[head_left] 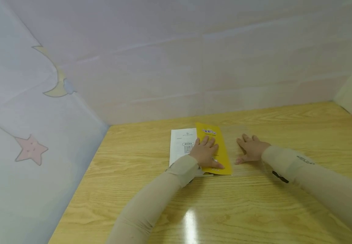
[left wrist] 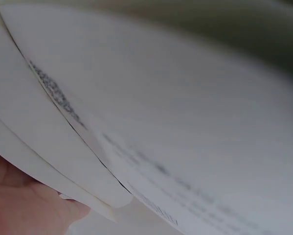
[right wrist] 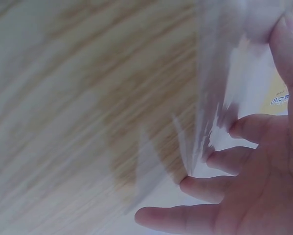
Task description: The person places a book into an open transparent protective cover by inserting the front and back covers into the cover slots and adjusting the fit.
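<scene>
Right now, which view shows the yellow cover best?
Head view: the yellow cover shows top to bottom there, partly under the left hand. The right wrist view catches only a slice of it, with some print, at the right edge by the right hand. The left wrist view shows white pages, no yellow.

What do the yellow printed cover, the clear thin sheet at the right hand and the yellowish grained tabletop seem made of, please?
The yellow printed cover: probably smooth paper or thin card, from its flatness and print. The clear thin sheet: likely shiny plastic film, since grain shows through and folds glint. The yellowish grained tabletop: glossy, perhaps wood or laminate, given its reflection.
</scene>
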`<act>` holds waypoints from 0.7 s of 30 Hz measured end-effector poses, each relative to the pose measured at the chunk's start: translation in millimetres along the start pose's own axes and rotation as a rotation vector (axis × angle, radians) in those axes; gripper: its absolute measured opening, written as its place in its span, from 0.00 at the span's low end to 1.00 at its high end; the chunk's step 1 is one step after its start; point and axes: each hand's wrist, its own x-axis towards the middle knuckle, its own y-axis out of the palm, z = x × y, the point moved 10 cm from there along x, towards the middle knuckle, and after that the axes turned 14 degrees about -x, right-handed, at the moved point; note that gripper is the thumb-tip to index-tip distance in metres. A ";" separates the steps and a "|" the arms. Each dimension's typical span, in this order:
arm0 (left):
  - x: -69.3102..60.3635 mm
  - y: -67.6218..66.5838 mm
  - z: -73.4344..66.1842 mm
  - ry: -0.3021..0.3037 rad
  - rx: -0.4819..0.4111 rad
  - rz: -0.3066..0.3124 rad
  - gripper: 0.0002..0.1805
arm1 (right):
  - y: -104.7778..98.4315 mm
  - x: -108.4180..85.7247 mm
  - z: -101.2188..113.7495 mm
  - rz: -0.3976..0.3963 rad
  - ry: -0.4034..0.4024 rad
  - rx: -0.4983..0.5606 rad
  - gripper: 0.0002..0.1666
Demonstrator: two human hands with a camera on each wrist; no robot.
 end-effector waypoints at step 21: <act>-6.6 -1.0 -5.2 -0.017 0.010 0.011 0.51 | 3.7 2.0 -1.2 -0.005 -0.018 0.017 0.64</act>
